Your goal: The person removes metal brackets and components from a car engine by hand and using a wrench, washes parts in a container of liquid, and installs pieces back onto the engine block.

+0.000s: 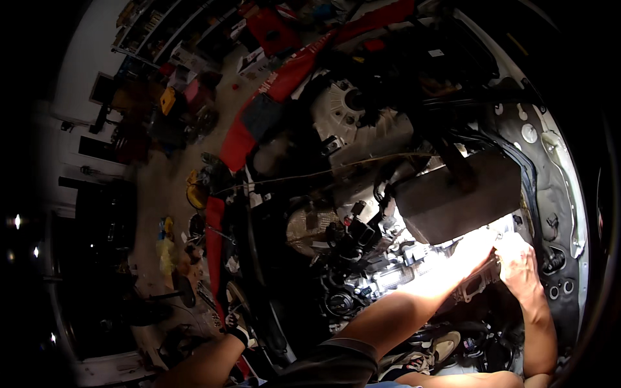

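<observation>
Both hands are at the lit right side of an engine bay, below a dark rectangular work light (pixel 453 194) that hangs over the engine (pixel 398 271). My left hand (pixel 482 244), on the outstretched forearm, reaches under the light's lower right edge; its fingers are lost in glare and behind my other hand. My right hand (pixel 517 262) is closed beside it, pinching something small that I cannot make out. A metal flange (pixel 472 284) lies just below the hands. A round silvery casting (pixel 339 103) sits higher in the bay.
Red fender covers (pixel 242 139) line the bay's left edge. The grey body panel (pixel 556 194) bounds it at right. A shoe (pixel 440 349) and bent legs show at the lower edge. Beyond lie shelving (pixel 155 29), a yellow object (pixel 167 101) and assorted clutter on the floor (pixel 152 194).
</observation>
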Demonstrator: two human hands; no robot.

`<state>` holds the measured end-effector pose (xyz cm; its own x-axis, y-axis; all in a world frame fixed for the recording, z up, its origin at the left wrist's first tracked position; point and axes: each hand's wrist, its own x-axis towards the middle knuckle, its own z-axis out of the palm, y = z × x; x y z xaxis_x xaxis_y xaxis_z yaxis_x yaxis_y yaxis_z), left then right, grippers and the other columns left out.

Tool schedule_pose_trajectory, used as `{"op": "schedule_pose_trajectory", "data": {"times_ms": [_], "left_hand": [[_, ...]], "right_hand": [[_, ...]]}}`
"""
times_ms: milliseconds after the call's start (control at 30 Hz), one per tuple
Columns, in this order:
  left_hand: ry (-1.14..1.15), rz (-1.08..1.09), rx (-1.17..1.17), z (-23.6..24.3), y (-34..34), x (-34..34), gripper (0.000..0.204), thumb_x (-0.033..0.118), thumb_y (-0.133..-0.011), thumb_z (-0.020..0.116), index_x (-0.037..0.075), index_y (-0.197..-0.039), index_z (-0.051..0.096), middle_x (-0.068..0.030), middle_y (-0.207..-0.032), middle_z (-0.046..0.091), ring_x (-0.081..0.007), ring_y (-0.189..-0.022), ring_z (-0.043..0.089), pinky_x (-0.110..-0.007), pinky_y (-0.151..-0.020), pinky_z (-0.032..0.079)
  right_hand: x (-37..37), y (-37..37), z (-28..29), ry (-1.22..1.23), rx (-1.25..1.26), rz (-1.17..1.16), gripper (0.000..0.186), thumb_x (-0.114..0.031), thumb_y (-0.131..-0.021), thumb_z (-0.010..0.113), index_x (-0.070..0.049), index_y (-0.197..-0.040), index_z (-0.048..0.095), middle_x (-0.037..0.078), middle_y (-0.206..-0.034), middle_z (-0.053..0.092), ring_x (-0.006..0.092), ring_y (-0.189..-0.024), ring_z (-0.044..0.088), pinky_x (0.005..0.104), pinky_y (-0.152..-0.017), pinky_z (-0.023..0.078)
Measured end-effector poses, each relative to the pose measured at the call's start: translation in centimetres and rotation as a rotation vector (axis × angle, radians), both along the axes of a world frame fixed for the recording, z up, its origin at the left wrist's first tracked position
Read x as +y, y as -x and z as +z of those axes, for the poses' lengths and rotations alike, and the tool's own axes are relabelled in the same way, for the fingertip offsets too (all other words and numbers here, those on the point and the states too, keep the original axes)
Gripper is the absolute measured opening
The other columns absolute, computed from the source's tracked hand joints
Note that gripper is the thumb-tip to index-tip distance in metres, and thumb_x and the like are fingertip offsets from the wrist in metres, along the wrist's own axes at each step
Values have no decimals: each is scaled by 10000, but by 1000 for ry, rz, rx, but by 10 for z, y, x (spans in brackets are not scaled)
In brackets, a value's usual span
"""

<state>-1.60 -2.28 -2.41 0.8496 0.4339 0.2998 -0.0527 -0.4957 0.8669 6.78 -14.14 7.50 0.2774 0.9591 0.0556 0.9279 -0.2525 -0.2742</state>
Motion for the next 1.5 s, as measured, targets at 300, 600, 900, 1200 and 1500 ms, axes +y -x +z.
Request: {"op": "schedule_pose_trajectory", "data": {"times_ms": [300,600,900,1200,1500], "left_hand": [[-158,-140,305,29,1,-2,319,187,-957,471,41,-1197,622,-183,-1176,639,-340,-1066,600,-444,-959,439],[-158,-242,144,-1,-3,10,274,107,-900,511,5,-1137,604,-235,-981,675,-384,-890,666,-444,-779,546],[-219,-258,323,18,-3,11,241,108,-835,621,-7,-1046,619,-224,-912,671,-393,-854,664,-454,-757,541],[-195,-241,307,13,-6,6,199,107,-838,618,7,-1009,634,-235,-912,670,-395,-829,665,-452,-744,539],[-134,-228,177,15,-6,11,249,161,-874,671,-1,-1044,586,-195,-839,650,-343,-762,646,-403,-714,513]], "right_hand": [[0,-8,14,112,3,-85,283,-58,-850,547,-58,-1103,675,157,-970,696,298,-879,683,388,-791,554],[-6,-16,-15,50,-52,-22,262,-95,-854,547,-65,-1082,669,189,-1006,681,325,-795,692,398,-703,568],[4,-24,-5,271,-123,6,262,-116,-868,524,-69,-1112,609,184,-995,659,317,-734,678,400,-686,575],[3,-23,-19,-64,-58,70,237,-78,-826,512,-8,-1034,600,181,-937,655,283,-834,672,403,-768,557],[-25,-51,15,-275,314,-243,87,-59,-917,581,-1,-853,577,67,-505,533,130,-427,516,302,-426,383]]}}
